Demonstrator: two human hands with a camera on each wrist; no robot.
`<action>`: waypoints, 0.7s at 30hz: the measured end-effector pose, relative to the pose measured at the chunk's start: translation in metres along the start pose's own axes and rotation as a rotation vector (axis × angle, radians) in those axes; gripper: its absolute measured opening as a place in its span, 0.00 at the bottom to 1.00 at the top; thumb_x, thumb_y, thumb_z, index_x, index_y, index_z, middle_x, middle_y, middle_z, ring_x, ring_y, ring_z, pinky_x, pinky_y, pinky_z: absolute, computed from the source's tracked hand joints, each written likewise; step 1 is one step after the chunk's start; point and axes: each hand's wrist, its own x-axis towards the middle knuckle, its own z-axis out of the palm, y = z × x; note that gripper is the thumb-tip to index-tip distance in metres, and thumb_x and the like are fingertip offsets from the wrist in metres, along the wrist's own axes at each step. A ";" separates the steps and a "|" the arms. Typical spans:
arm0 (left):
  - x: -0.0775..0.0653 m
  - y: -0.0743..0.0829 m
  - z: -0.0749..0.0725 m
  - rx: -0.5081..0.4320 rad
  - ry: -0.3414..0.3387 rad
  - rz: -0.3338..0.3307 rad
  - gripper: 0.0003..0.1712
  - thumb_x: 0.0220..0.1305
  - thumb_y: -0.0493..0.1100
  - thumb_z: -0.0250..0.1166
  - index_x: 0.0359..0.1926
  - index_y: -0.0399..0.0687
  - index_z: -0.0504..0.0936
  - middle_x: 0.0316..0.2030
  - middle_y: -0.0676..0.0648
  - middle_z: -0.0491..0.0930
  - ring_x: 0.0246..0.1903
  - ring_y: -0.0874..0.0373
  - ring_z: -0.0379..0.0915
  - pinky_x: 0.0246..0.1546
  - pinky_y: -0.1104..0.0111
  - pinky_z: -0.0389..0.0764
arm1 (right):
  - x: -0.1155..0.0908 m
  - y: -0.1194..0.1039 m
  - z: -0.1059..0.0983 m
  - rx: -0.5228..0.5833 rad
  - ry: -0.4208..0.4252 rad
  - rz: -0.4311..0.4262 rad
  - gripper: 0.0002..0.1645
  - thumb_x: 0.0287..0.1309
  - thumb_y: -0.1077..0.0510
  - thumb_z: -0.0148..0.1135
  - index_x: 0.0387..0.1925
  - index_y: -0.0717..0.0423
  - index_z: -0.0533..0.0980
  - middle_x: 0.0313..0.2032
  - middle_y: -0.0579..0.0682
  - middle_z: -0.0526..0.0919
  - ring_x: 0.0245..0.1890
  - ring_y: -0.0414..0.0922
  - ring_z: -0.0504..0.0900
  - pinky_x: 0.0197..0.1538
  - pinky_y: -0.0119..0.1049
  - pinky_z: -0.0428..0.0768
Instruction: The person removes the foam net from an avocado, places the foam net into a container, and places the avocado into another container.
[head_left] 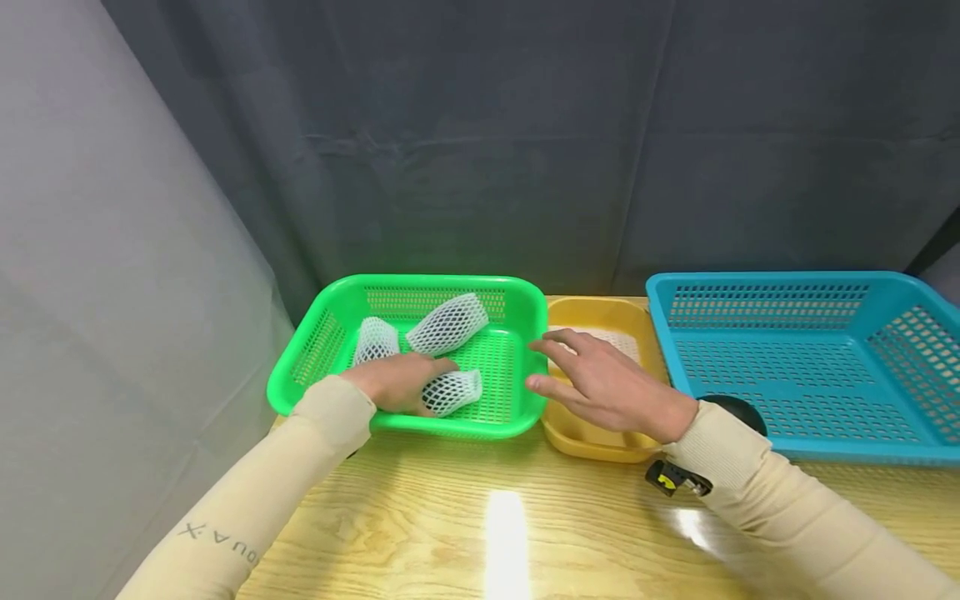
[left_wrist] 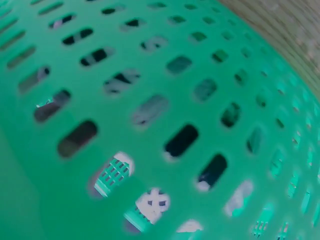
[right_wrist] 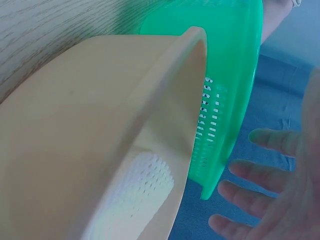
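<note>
L hand (head_left: 405,383) is in the green basket (head_left: 465,428), thumb & fingers pinching the near net sleeve (head_left: 459,390) by its L end. R hand (head_left: 603,383) is spread wide w/ nothing in it, over the yellow tray (head_left: 600,452) near the basket's R rim. A light pinch is best — mesh prob. squashes easily — & a lift straight up, b/c the near rim's just beside. Most open room's to the R; another sleeve (head_left: 448,323) lies behind.
</note>
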 end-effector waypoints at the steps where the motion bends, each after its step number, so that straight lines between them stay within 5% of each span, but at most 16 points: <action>1: 0.000 -0.001 0.000 0.001 0.002 0.005 0.41 0.55 0.54 0.72 0.69 0.61 0.65 0.59 0.50 0.78 0.57 0.55 0.76 0.60 0.58 0.76 | 0.000 0.000 0.000 0.000 -0.001 0.000 0.36 0.69 0.34 0.46 0.66 0.53 0.68 0.65 0.56 0.72 0.64 0.55 0.74 0.66 0.53 0.72; 10: 0.001 -0.006 -0.001 -0.005 0.035 0.004 0.47 0.54 0.55 0.72 0.72 0.60 0.61 0.68 0.52 0.69 0.66 0.53 0.69 0.66 0.57 0.71 | -0.002 -0.001 -0.001 -0.009 -0.009 0.005 0.37 0.68 0.33 0.44 0.68 0.51 0.66 0.67 0.57 0.71 0.67 0.55 0.71 0.69 0.53 0.69; 21: 0.000 -0.005 -0.006 -0.003 0.088 0.020 0.46 0.53 0.57 0.70 0.72 0.64 0.61 0.68 0.51 0.69 0.64 0.53 0.70 0.61 0.56 0.75 | -0.002 -0.002 -0.004 -0.014 -0.016 -0.008 0.37 0.69 0.33 0.44 0.69 0.51 0.65 0.68 0.57 0.69 0.69 0.54 0.69 0.70 0.53 0.67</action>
